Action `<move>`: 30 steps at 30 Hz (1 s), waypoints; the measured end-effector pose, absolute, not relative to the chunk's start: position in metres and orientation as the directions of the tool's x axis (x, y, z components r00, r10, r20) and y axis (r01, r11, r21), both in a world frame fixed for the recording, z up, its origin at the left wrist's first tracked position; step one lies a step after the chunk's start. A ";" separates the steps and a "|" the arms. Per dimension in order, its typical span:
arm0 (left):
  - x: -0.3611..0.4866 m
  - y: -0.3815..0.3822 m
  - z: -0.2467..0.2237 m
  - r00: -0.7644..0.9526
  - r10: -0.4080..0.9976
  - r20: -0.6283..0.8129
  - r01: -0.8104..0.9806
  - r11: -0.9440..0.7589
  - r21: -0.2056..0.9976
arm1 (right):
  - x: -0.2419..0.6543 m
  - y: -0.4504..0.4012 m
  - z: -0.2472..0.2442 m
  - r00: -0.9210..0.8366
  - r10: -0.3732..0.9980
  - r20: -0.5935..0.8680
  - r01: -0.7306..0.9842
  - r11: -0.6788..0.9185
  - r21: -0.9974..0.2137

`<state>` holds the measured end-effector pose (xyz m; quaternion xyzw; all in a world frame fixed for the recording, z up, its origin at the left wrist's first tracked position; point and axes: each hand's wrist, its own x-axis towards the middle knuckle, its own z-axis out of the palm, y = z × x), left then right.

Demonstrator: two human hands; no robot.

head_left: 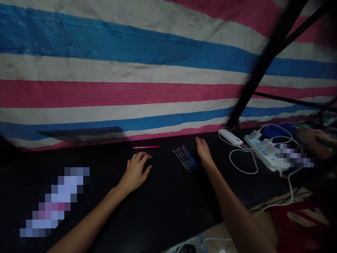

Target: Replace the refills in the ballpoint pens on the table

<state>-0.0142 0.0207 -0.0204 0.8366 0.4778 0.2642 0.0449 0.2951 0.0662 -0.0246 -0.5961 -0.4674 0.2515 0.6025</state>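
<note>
- Left hand: over the table, fingers bent, thumb spread away from them.
- Red pen: lying just beyond that hand's fingertips.
- Pens: a slanted row on the table, between both hands.
- Right hand: beside the row; cannot tell whether spread or pressed together.
- Power strip: farther right, cables attached.

The black table bears a slim red pen near its far edge, grey and blue pens, a white power strip.

pens: details too small | co-worker's hand: blurred | forearms: cut off
</note>
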 end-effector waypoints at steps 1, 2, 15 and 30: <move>-0.015 0.027 -0.020 0.373 0.832 0.411 0.800 -0.513 0.312 | 0.294 0.066 -0.024 0.477 0.837 0.266 0.274 0.146 -0.951; -0.016 0.034 -0.020 0.348 0.839 0.419 0.820 -0.489 0.298 | 0.291 0.066 -0.024 0.516 0.815 0.265 0.287 0.128 -0.949; -0.007 0.087 -0.023 0.368 0.828 0.424 0.845 -0.488 0.220 | 0.253 0.051 -0.025 0.260 0.837 0.482 0.608 0.246 -0.755; -0.016 0.025 0.004 0.131 0.949 0.286 0.246 -0.311 0.918 | 0.217 0.014 0.004 -0.158 0.872 0.464 0.479 0.478 -0.736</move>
